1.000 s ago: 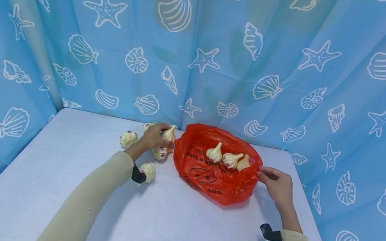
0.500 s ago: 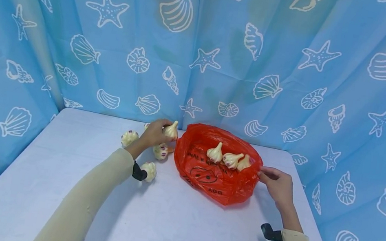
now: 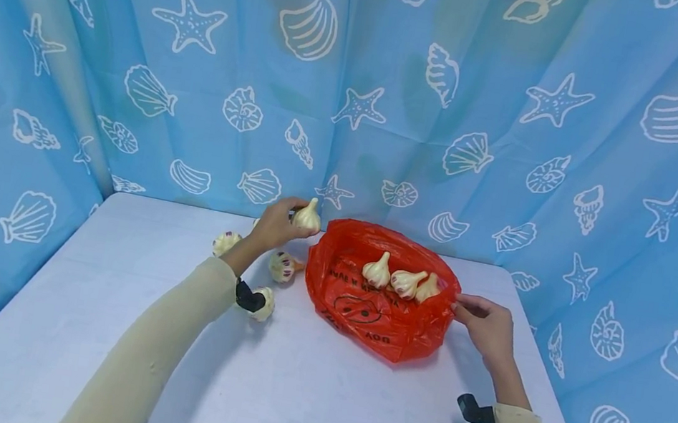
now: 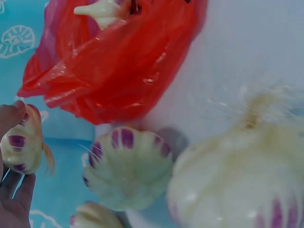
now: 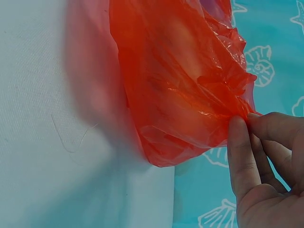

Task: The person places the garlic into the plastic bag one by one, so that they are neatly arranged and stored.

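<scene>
My left hand (image 3: 275, 224) grips a garlic bulb (image 3: 309, 216) by its sides, stem up, just beyond the left rim of a red plastic bag (image 3: 356, 319). In the left wrist view, purple streaks show on this held garlic bulb (image 4: 23, 145). The bag lies with its mouth open, and three garlic bulbs (image 3: 377, 270) are visible inside it. On the bag's right edge, my right hand (image 3: 488, 330) pinches the plastic between thumb and fingers; the right wrist view shows this hand (image 5: 268, 161) close up.
Several loose garlic bulbs lie left of the bag: one garlic bulb (image 3: 283, 267) beside its rim, another garlic bulb (image 3: 226, 243) farther left, one partly behind the left wrist's black camera (image 3: 249, 297). A blue shell-patterned curtain (image 3: 388, 139) stands behind the white table (image 3: 312, 403).
My left hand has raised the garlic bulb higher, away from the loose bulbs and a little toward the back. The right hand keeps its pinch on the bag in the same place.
</scene>
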Motion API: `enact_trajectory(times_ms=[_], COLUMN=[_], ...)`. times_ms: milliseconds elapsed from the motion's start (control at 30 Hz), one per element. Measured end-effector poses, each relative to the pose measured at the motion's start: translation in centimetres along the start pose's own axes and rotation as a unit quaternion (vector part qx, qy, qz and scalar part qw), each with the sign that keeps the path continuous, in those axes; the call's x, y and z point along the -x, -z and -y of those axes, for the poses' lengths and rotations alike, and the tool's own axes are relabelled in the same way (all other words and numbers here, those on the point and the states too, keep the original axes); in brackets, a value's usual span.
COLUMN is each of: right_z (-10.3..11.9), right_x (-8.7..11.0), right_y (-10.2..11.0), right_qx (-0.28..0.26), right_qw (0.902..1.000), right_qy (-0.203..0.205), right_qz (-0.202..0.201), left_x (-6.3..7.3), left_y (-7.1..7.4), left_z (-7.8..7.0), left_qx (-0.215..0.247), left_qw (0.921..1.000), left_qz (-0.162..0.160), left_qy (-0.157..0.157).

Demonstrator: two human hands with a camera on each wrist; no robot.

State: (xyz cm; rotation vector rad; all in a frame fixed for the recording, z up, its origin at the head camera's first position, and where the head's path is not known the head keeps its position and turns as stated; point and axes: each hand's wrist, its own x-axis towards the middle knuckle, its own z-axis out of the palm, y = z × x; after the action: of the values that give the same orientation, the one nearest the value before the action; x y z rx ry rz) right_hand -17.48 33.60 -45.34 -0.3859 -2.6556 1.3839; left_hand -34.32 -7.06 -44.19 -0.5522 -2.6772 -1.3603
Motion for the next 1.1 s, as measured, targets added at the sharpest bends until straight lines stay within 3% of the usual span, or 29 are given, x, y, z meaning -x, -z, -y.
enact_trajectory(times_ms=[200,433,600,767,1100], right_z=[0.1,0.2,0.3,0.3,0.3], right_x=[0.0,0.0,0.0,-0.2,-0.3], right_y=[0.1,0.2,0.2,0.3,0.3], right_qx=[0.002,0.002,0.003,0.002,-0.003], right_qw=[1.0,1.0,1.0,1.0,0.9999], right_qy=[-0.005,-0.003,0.001,-0.005,-0.012], right_qz=[0.0,-0.001,0.002,0.003,0.008], left_x=[-0.3,-0.5,-0.9,-1.6,-1.9], left_y=[0.4,0.4,0.1,-0.4,-2.6], left_z=[-1.0,-2.1,-3.3,-4.6,-6.4], left_qx=[-0.001,0.024,0.027,0.027,0.061], left_qw=[0.9996,0.9995,0.9989,0.9971,0.9947], left_qz=[-0.017,-0.017,-0.019,-0.013,0.008], left_qy=[-0.024,-0.014,-0.033,-0.071,-0.082])
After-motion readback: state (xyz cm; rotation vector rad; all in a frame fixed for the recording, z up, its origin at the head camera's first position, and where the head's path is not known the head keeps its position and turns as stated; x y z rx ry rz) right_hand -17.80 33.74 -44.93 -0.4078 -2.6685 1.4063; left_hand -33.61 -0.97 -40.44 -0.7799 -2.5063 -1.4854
